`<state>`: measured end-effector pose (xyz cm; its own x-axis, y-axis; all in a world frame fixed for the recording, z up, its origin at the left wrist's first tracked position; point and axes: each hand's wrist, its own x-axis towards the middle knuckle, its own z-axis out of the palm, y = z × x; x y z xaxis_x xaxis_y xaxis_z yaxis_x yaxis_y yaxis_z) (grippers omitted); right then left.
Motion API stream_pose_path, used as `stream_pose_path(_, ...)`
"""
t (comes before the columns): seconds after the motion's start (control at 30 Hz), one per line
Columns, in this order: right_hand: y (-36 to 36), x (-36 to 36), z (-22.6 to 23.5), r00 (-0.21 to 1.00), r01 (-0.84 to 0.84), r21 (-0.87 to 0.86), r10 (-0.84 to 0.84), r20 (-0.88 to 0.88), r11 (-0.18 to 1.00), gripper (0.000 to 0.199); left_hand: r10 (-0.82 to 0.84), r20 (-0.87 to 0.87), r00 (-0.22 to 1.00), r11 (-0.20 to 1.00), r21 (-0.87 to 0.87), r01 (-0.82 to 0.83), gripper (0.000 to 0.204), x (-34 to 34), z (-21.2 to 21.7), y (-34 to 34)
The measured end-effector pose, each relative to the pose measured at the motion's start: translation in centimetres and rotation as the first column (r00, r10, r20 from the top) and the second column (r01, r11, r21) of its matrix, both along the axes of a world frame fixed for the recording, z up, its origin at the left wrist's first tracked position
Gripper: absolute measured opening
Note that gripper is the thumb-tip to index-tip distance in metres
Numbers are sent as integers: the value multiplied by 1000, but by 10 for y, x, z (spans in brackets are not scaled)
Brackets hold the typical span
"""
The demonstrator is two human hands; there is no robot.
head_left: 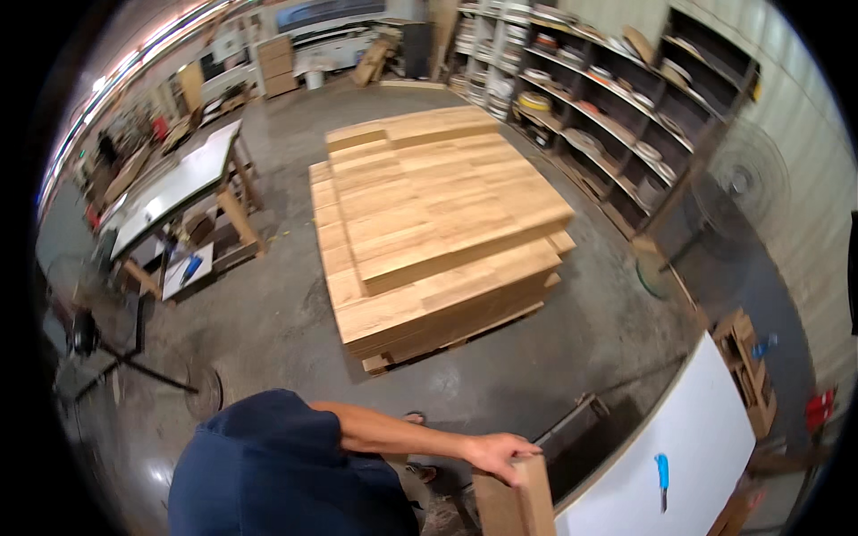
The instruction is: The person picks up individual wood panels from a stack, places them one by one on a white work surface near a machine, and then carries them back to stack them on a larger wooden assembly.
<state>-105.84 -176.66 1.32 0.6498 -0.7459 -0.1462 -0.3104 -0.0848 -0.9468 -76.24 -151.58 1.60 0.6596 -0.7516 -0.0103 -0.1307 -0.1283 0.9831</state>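
The upright wooden board (517,500) stands on edge at the bottom of the view, beside the white table (697,438) — one hand (500,456) curls over its top corner, steadying it. Which hand it is, I can't tell; the other is unseen. Beyond, a stack of wooden panels (429,223) lies flat on the concrete floor (268,313).

One of the hands (499,454) reaches forward, fingers curled closed, arm extended.

Tan board (517,500); pale-oak striped panel stack (429,223); blue-handled knife (661,473)
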Motion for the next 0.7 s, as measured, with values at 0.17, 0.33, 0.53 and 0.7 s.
stream_pose_path(0.17, 59, 91, -9, 905, -417, 157, 425, -22, 895, 27, 305, -352, 885, 945, -4, -328, 67, -45, -15, 160)
stream_pose_path(0.33, 185, 149, 37, 711, -663, 334, 704, -2, 670, 41, 595, -471, 651, 774, 116, -623, 53, -109, -11, 297)
stream_pose_path(0.53, 313, 194, -13, 583, -769, 421, 798, 152, 482, 29, 727, -591, 350, 479, 71, -875, 45, -183, -9, 418)
stream_pose_path(0.7, 429, 236, -7, 403, -852, 389, 913, 57, 351, 34, 743, -650, 157, 290, 102, -952, 47, -226, -24, 505)
